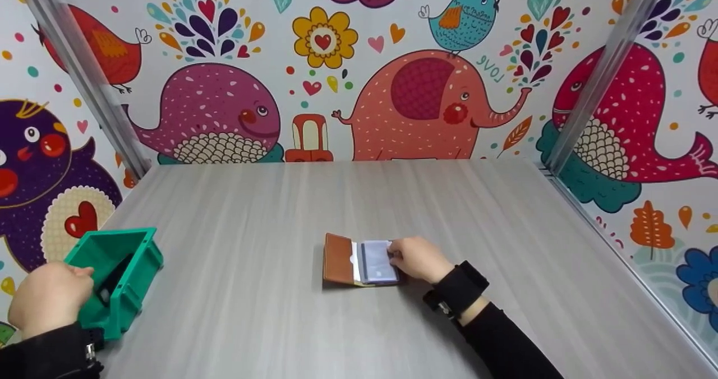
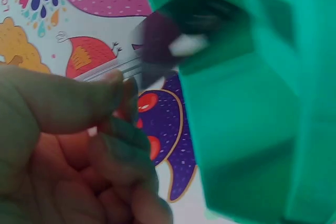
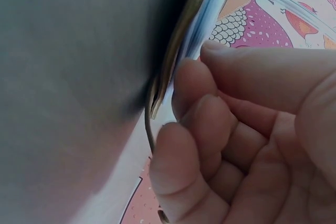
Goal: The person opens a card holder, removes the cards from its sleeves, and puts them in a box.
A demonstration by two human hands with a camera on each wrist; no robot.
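A brown card holder lies opened out on the table, with clear plastic sleeves on its right half. At the sleeves' right edge is my right hand, pinching them between thumb and forefinger. In the right wrist view the thumb and curled fingers meet the stacked page edges. My left hand hovers by the left rim of a green bin, fingers curled and thumb near the forefinger. A dark flat item with a pale patch is blurred just beyond its fingertips; whether they touch it cannot be told.
The wood-grain table spreads between the bin and the card holder. Printed panels with cartoon animals close in its back and sides, joined by metal corner posts. Black bands circle both wrists.
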